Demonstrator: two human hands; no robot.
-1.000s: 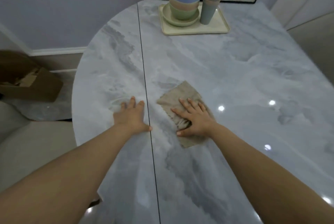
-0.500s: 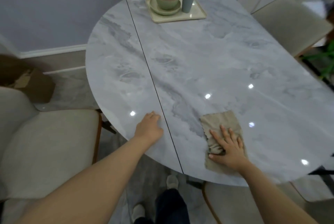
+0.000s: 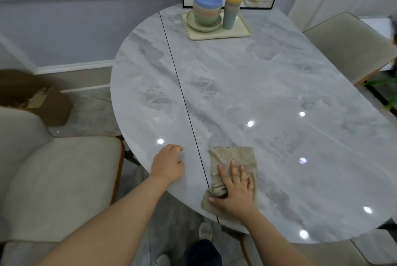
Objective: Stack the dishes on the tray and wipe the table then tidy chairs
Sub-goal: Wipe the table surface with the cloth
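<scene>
A beige chair [image 3: 64, 179] stands at the left, just beside the tabletop [image 3: 268, 94]. The left hand [image 3: 168, 163] rests near the tabletop's near edge, left of the dark seam, fingers loosely curled; its grip seems released, holding nothing, though the fingertips are partly hidden. Right of the seam, the right hand [image 3: 235, 188] lies flat with straight, spread fingers pressing on the tan cloth [image 3: 234, 156], which bunches by the thumb. At the far edge a cream tray [image 3: 242, 33] carries stacked bowls [image 3: 207, 8] on a plate and stacked cups [image 3: 231, 12]. Another chair [image 3: 345, 44] stands at the right.
</scene>
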